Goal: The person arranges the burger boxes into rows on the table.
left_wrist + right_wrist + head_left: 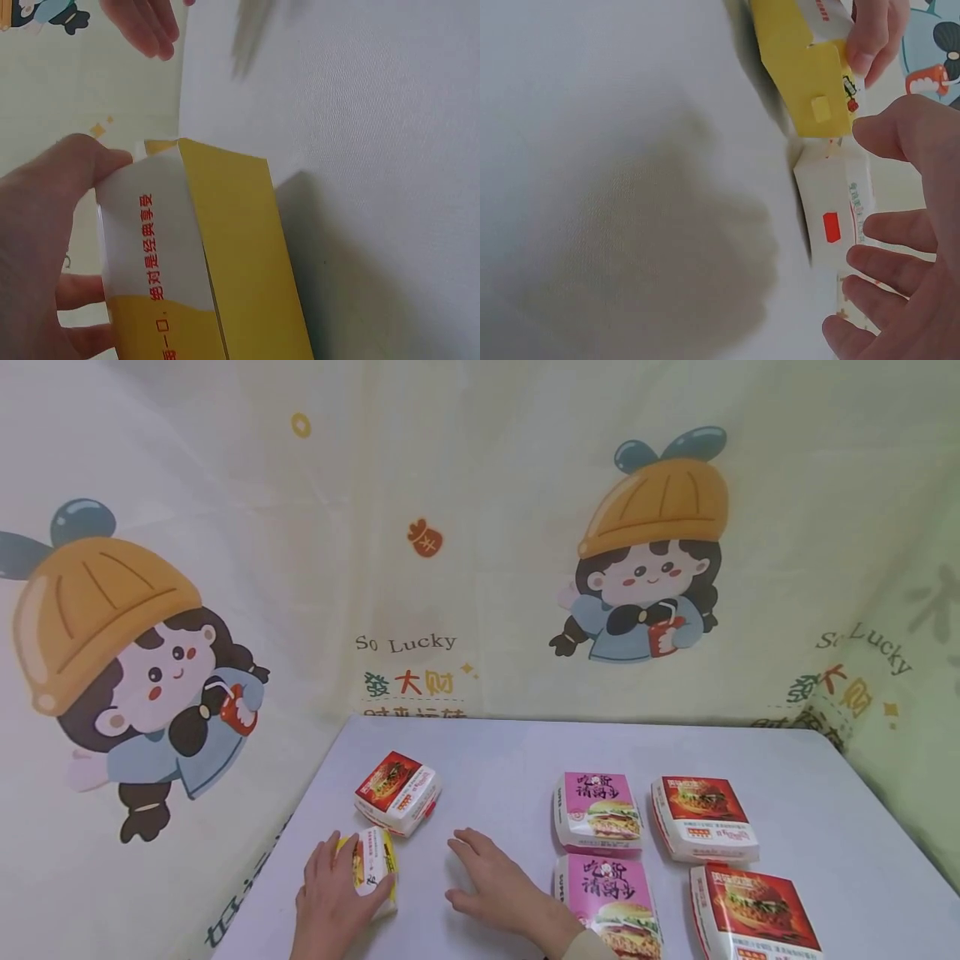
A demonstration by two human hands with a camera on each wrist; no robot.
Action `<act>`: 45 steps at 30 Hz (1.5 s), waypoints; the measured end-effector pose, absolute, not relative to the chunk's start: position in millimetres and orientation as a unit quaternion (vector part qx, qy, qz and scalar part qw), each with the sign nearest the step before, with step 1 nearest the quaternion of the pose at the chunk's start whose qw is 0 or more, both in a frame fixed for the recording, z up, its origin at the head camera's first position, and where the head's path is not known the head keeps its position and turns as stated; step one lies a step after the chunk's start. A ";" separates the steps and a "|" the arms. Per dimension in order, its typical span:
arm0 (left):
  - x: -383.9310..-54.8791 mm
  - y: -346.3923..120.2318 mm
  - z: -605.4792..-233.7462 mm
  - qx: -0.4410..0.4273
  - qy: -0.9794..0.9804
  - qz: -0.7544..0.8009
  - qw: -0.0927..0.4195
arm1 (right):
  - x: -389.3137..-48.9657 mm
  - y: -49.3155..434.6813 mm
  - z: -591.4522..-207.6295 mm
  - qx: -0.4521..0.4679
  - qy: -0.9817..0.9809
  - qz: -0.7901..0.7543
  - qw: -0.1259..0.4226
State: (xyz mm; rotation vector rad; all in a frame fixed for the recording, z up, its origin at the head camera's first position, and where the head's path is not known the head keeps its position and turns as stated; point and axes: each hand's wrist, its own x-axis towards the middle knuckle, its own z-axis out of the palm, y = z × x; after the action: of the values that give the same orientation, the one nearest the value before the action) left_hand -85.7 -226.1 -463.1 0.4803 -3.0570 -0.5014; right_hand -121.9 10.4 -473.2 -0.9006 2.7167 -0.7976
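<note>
My left hand (330, 893) grips a yellow and white burger box (372, 864) from above at the table's left side. In the left wrist view the thumb presses a top corner of this box (154, 232), and the other fingers reach over its top. The right hand (498, 893) hovers over the table between the yellow box and the pink boxes, fingers spread and holding nothing. Just behind the yellow box sits a red and white burger box (397, 793), turned at an angle. Its white side (829, 202) with a red tab shows in the right wrist view.
To the right, a far pink burger box (598, 814) and a near pink burger box (611, 906) form a column. Beside them are a far red box (705, 818) and a near red box (753, 910). A printed cloth (495, 610) hangs behind the white table (495, 760).
</note>
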 end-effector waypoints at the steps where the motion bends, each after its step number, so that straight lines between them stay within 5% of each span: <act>1: -84.4 -225.5 -462.6 0.149 -0.976 -0.162 0.003 | -122.0 10.8 -472.8 -0.299 0.912 -0.266 0.089; 17: -72.0 -210.2 -468.9 -0.032 -0.982 -0.169 0.084 | -123.5 16.8 -471.5 -0.296 0.904 -0.288 0.112; 32: -80.6 -193.1 -487.3 -0.186 -0.957 -0.129 0.180 | -121.7 21.8 -472.5 -0.344 0.895 -0.274 0.076; 45: -77.1 -190.1 -489.3 -0.132 -0.971 -0.116 0.161 | -119.8 26.3 -473.1 -0.351 0.892 -0.272 0.088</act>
State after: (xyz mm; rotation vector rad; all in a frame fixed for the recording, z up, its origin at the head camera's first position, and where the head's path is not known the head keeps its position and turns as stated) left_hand -77.1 -190.1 -489.3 -0.3773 -2.7723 -0.3302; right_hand -119.8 26.3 -473.1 -1.0449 2.6545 -0.8108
